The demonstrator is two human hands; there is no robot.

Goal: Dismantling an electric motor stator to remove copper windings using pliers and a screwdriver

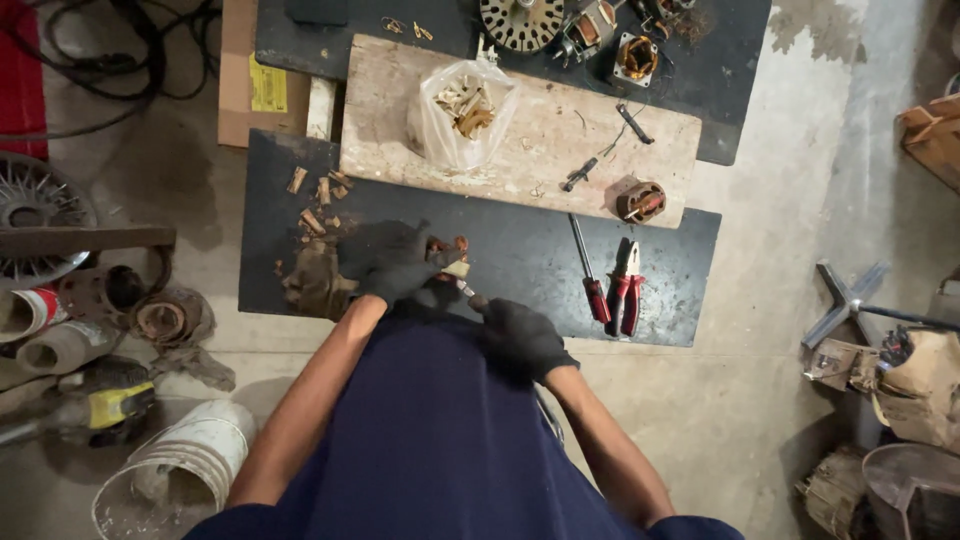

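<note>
Head view: the gloved left hand (395,262) is seen with fingers clamped on a small copper-wound part (450,258). The gloved right hand (522,335), at its 4 o'clock, is closed on a thin tool (468,290) touching that part. Red-handled pliers (627,288) lie at 3 o'clock on the dark worktop (520,255).

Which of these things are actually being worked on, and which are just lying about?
In use: left hand holding a small motor part; right hand with a thin tool.

Lying about: screwdriver, pliers, plastic bag, stator, white bucket.
</note>
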